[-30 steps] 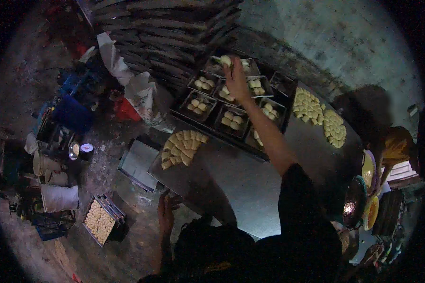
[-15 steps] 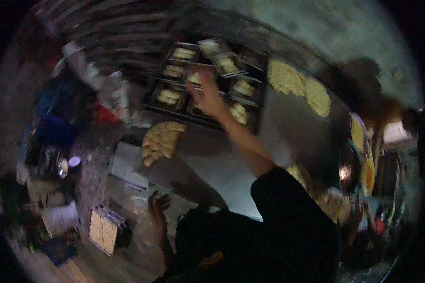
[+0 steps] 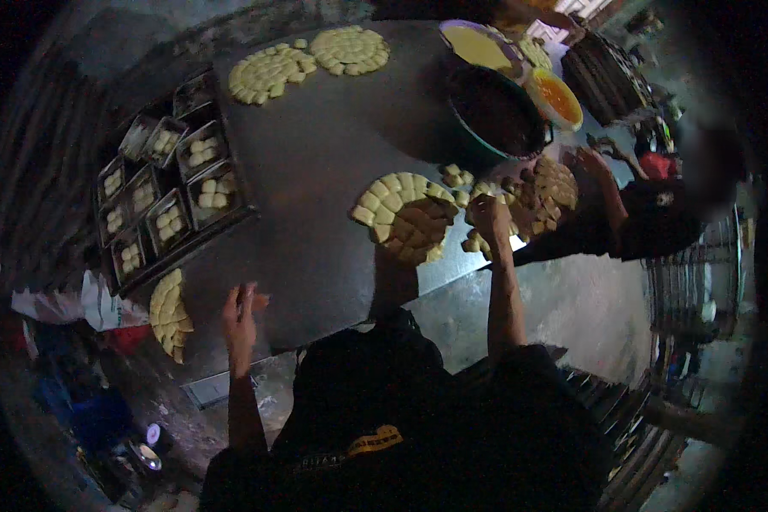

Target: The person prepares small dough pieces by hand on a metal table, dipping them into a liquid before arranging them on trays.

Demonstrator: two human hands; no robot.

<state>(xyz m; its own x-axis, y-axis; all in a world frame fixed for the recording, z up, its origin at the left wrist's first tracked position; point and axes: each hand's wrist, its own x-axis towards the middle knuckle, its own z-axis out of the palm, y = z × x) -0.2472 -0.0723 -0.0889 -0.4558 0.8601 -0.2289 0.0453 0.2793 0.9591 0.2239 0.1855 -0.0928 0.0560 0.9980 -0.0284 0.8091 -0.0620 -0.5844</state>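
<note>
Dim room, grey floor. Dark grey metal bench [image 3: 307, 171] carries the lot.

Far-L: 1 black rectangular tray [image 3: 222, 232] w/ approx. 10 small square metal tins [image 3: 192, 98] in it; 8 or so show pale round dough balls [image 3: 171, 224], clustered, a few per tin.

Far-R: 3 big round containers, close tog.: 1 dark tub w/ green rim [image 3: 468, 130], contents too dim to tell; 1 purple-rimmed basin [image 3: 443, 36] of smooth yellow stuff [image 3: 482, 49]; 1 yellow bowl [image 3: 535, 94] w/ orange contents [image 3: 557, 96].

Dough on bench: 2 pale scored round slabs [image 3: 350, 49] side by side at far edge; 1 pale part-round slab [image 3: 398, 189] nr the middle of the near side; 1 pale wedge-like slab [image 3: 169, 311] just beside the tray, at L end. Loose pale dough pcs [image 3: 456, 177] lie R of the part-round, too many/blurred to count.

R hand [image 3: 491, 215] is down at those pcs, fingers bunched; can't tell if its grip pinches one. L hand [image 3: 241, 317]: grip loosely spread, nr the bench's front edge. 1 co-worker's hand [image 3: 593, 164] is nr darker-looking dough pcs [image 3: 555, 183], further R.
</note>
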